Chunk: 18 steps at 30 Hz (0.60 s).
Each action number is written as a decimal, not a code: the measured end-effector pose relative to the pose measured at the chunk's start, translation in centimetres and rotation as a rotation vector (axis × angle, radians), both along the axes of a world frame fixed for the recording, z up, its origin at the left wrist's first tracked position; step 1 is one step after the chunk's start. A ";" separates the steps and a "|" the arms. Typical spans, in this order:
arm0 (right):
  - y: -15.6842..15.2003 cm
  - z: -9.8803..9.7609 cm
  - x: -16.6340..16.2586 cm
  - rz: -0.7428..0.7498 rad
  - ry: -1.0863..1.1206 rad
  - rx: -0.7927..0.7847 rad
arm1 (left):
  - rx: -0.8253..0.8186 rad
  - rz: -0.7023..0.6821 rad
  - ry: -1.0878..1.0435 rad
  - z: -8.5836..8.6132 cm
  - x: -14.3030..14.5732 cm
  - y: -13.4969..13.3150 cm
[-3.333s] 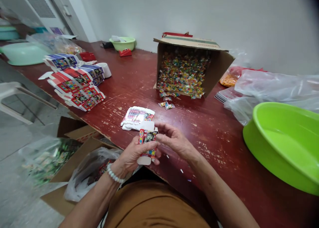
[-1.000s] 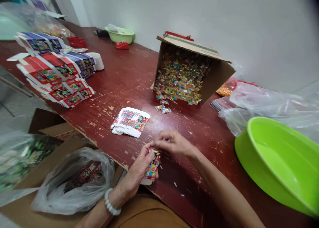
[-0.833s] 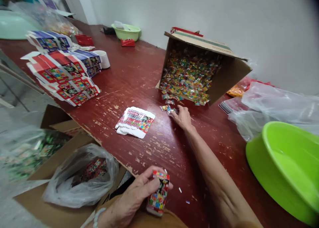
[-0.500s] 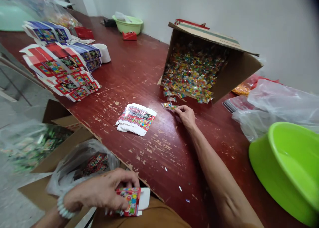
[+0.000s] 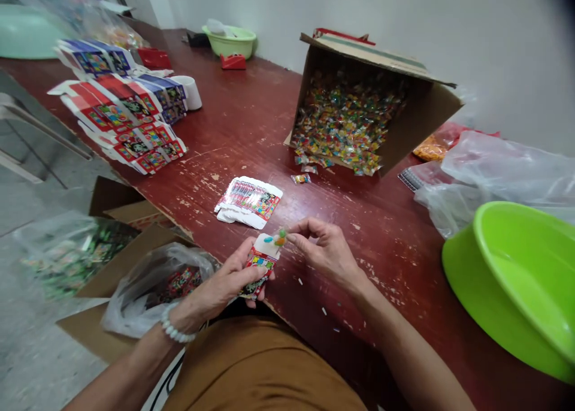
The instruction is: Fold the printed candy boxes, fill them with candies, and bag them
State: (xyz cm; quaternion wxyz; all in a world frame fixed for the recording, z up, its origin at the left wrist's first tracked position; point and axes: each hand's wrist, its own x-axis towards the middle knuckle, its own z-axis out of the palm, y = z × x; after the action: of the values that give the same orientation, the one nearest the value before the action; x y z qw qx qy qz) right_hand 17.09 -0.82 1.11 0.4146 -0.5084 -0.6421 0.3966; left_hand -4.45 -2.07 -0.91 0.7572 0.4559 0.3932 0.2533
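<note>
My left hand (image 5: 229, 282) grips a small red printed carton (image 5: 258, 268) with its white top flap open, held over the near edge of the red wooden table (image 5: 251, 135). My right hand (image 5: 321, 249) pinches a small wrapped candy (image 5: 277, 239) right at the carton's open mouth. A short stack of flat printed cartons (image 5: 250, 201) lies just beyond my hands. Farther back a cardboard box (image 5: 368, 108) lies on its side, spilling colourful wrapped candies (image 5: 344, 129). One loose candy (image 5: 300, 178) lies on the table in front of the box.
A bright green basin (image 5: 516, 279) sits at the right, with clear plastic bags (image 5: 489, 171) behind it. Stacks of flat cartons (image 5: 123, 114) fill the far left. Below the table edge stand a cardboard box (image 5: 117, 276) and a plastic bag of cartons (image 5: 166, 285).
My right hand reached out to the loose candies by the box, took one, and came back to the carton. My left hand dipped toward my lap, then raised the carton to the table edge.
</note>
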 end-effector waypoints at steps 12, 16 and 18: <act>-1.5 1.4 -0.3 0.118 -0.035 0.166 | -0.080 0.156 -0.139 0.4 1.8 -0.7; -1.9 -0.2 -0.7 0.051 0.331 -0.177 | -0.123 0.238 -0.167 0.2 2.2 -0.9; -2.1 -0.9 -1.4 0.115 0.474 -0.300 | -0.068 0.252 -0.194 0.1 2.5 -1.0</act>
State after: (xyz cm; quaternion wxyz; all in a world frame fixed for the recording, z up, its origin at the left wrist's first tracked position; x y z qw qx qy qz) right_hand 15.70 -2.94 0.17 0.4501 -0.4198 -0.4894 0.6178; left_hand -1.93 -3.12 -0.83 0.7689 0.3507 0.3807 0.3755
